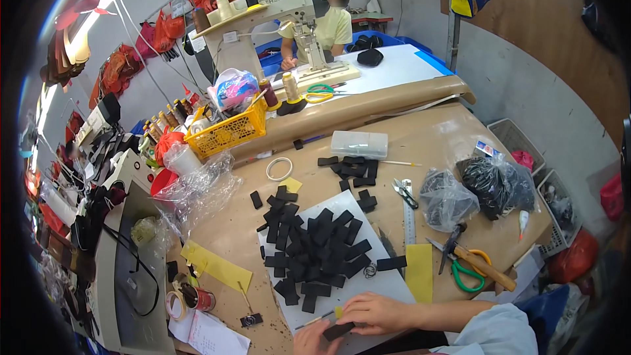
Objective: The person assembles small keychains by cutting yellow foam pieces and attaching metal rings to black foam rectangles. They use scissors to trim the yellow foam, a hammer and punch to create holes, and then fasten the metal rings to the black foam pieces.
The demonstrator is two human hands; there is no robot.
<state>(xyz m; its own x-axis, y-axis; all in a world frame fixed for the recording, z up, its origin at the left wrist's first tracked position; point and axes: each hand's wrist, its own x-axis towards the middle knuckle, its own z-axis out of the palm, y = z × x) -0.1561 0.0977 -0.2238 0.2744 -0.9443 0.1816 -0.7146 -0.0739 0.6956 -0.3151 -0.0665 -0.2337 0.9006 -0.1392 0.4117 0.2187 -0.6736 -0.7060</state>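
A short black strip (338, 331), fabric or leather by its look, lies between my hands at the near edge of the white board (388, 269). My left hand (311, 340) grips its left end, partly cut off by the lower edge of the picture. The fingers of my right hand (371, 313) are bent over its right end. A small yellow piece (338, 312) shows by my right fingertips, and a thin rod lies by my left fingers. Beyond them, a loose pile of similar black strips (309, 246) covers much of the board.
Right of the board are a steel ruler (409, 213), a yellow sheet (419, 273), green-and-orange scissors (468, 275) and a wooden-handled hammer (486, 267). Left lie a yellow strip (217, 265), a brush (250, 319) and a red can (205, 300). A person sits behind the sewing machine (263, 10).
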